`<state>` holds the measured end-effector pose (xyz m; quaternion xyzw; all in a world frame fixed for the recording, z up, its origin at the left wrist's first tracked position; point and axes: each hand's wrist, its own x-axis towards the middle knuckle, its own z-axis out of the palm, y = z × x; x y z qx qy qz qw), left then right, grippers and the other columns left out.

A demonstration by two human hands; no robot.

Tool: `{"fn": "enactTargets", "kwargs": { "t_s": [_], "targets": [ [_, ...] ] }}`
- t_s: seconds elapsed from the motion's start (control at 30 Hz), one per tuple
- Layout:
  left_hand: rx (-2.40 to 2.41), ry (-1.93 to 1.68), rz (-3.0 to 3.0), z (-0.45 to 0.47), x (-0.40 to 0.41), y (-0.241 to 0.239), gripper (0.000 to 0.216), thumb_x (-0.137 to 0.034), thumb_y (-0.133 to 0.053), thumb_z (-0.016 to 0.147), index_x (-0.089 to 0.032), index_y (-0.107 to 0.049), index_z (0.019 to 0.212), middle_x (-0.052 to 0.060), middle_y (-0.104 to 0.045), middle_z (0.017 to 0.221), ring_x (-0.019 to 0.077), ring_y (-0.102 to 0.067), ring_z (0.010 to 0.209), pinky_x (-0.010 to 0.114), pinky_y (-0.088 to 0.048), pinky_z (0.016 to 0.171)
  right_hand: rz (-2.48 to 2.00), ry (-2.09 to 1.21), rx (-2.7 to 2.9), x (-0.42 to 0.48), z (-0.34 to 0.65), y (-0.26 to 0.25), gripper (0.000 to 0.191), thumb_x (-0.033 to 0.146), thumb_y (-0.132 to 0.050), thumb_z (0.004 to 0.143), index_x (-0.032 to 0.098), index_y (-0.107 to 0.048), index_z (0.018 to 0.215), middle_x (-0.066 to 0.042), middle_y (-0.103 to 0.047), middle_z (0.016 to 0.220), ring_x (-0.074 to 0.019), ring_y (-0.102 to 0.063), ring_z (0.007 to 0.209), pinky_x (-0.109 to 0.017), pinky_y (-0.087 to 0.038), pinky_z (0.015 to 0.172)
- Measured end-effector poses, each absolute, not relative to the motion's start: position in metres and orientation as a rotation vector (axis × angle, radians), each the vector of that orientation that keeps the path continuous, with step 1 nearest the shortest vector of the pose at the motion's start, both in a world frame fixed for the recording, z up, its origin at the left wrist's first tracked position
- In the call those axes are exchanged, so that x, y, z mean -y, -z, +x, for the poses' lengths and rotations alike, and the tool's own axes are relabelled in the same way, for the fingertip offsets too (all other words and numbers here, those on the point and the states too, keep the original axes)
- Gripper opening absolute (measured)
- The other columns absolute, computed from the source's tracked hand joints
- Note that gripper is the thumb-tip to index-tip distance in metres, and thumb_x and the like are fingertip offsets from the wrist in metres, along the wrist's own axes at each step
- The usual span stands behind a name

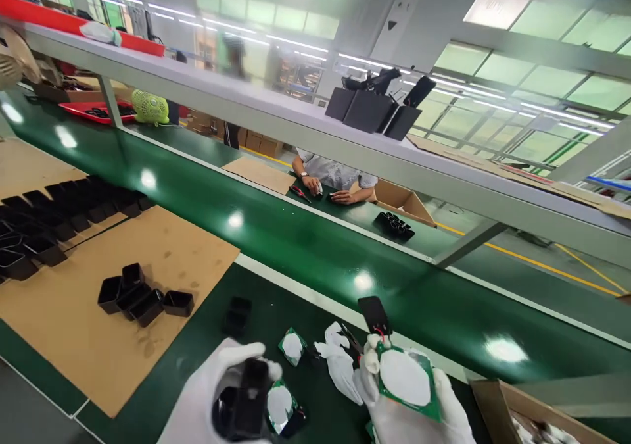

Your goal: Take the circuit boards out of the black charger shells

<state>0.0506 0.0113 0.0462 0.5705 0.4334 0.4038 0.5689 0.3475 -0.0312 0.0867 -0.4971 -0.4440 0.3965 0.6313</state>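
Green bench [276,306]: near edge a pale line at lower left; a strip of green lies between the cardboard sheet and the left hand, while the middle is crowded.
Left hand [217,371]: white-gloved, thumb and fingers curled around a black box [251,391], grasping it low over the bench; box slightly blurred.
Right hand [394,424]: white-gloved, opened to a board's width and gripping a green board [404,378] by opposite sides, round white patch in view; a flat black piece [373,314] with red wire sits just beyond the fingertips.
Cardboard box [493,398]: its rim near the right hand, narrowing the room on that side.
Loose boards [292,346]: one just beside the held black box, another beyond it, both with white patches.
White cloth [340,365]: crumpled between the hands, nearer the right; a dark tool [352,340] beside it, partly hidden.
Cardboard sheet [197,253]: slanting edge left of the left hand; a cluster of small boxes [145,299] on it, with rows of boxes [49,217] farther left.
Glossy belt [286,233]: beyond a pale strip, a broad open stretch ahead of both hands.
Shelf [246,115]: spans above the belt, well apart from the hands.
Far bench [355,217]: another person's hands [340,197] rest there.
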Motion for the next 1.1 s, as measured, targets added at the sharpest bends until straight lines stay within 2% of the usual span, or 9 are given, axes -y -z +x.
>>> {"fn": "enactTargets", "kwargs": {
  "t_s": [0.07,0.1,0.17,0.3,0.4,0.53,0.73,0.87,1.1],
  "targets": [
    [-0.955,-0.799,1.417,0.077,-0.026,-0.077,0.072,-0.024,-0.095,0.062,-0.033,-0.071,0.129,0.005,-0.081,0.113,0.0306,-0.081,0.098,0.039,-0.07,0.084,-1.103,-0.853,0.954,0.03,0.344,-0.098,0.051,0.071,-0.035,0.107,0.047,-0.078,0.122,-0.006,-0.081,0.117,-0.0314,-0.077,0.101,-0.05,-0.067,0.082],
    [-0.901,-0.794,1.472,0.09,-0.035,-0.093,0.075,-0.024,-0.099,0.058,-0.031,-0.071,0.127,0.005,-0.079,0.113,0.0299,-0.08,0.1,0.04,-0.07,0.089,-1.077,-0.823,0.925,0.027,0.345,-0.106,0.052,0.074,-0.036,0.107,0.046,-0.076,0.126,-0.005,-0.08,0.124,-0.0301,-0.076,0.102,-0.048,-0.067,0.082],
    [-0.783,-0.815,1.583,0.111,-0.053,-0.122,0.075,-0.025,-0.105,0.052,-0.029,-0.072,0.12,0.003,-0.076,0.112,0.0282,-0.077,0.103,0.041,-0.067,0.095,-1.038,-0.734,0.916,0.023,0.352,-0.124,0.052,0.079,-0.05,0.101,0.044,-0.073,0.132,-0.006,-0.077,0.13,-0.0297,-0.075,0.105,-0.046,-0.066,0.085],
    [-0.525,-0.9,1.759,0.138,-0.08,-0.15,0.071,-0.028,-0.109,0.052,-0.028,-0.075,0.115,0.0,-0.072,0.108,0.0222,-0.075,0.096,0.033,-0.065,0.085,-1.057,-0.51,1.169,0.024,0.37,-0.144,0.057,0.069,-0.083,0.084,0.032,-0.074,0.125,-0.013,-0.075,0.129,-0.0369,-0.074,0.117,-0.05,-0.064,0.099],
    [-0.428,-0.984,1.828,0.149,-0.091,-0.145,0.072,-0.025,-0.109,0.057,-0.025,-0.075,0.12,0.002,-0.072,0.111,0.0216,-0.076,0.101,0.032,-0.064,0.09,-1.104,-0.52,1.246,0.024,0.373,-0.143,0.061,0.066,-0.085,0.083,0.029,-0.071,0.13,-0.016,-0.076,0.13,-0.0389,-0.074,0.121,-0.05,-0.065,0.098],
    [-0.484,-1.002,1.899,0.152,-0.1,-0.13,0.066,-0.013,-0.103,0.063,-0.023,-0.073,0.121,0.001,-0.074,0.111,0.0204,-0.075,0.102,0.031,-0.063,0.09,-1.05,-0.742,1.231,0.007,0.356,-0.144,0.075,0.07,-0.092,0.074,0.028,-0.07,0.131,-0.013,-0.08,0.122,-0.0358,-0.079,0.111,-0.046,-0.068,0.09],
    [-0.424,-1.051,1.9,0.143,-0.107,-0.121,0.071,-0.016,-0.101,0.071,-0.028,-0.068,0.133,0.002,-0.074,0.124,0.0217,-0.076,0.113,0.036,-0.064,0.101,-1.065,-0.714,1.312,-0.01,0.339,-0.154,0.058,0.055,-0.099,0.074,0.025,-0.076,0.118,-0.011,-0.084,0.11,-0.0321,-0.083,0.1,-0.043,-0.07,0.088],
    [-0.416,-1.096,1.936,0.142,-0.109,-0.123,0.069,-0.022,-0.102,0.072,-0.027,-0.068,0.132,0.003,-0.076,0.12,0.0223,-0.077,0.108,0.035,-0.066,0.096,-1.138,-0.61,1.339,-0.004,0.343,-0.149,0.054,0.041,-0.099,0.075,0.026,-0.074,0.12,-0.011,-0.085,0.115,-0.0338,-0.083,0.101,-0.042,-0.071,0.086],
    [-0.404,-1.133,2.077,0.144,-0.111,-0.122,0.062,-0.031,-0.099,0.079,-0.027,-0.071,0.134,0.004,-0.081,0.123,0.0248,-0.079,0.11,0.036,-0.066,0.097,-1.126,-0.57,1.412,-0.005,0.337,-0.156,0.061,0.067,-0.093,0.078,0.023,-0.076,0.117,-0.013,-0.085,0.111,-0.0381,-0.083,0.106,-0.05,-0.069,0.096]
  ]
}}
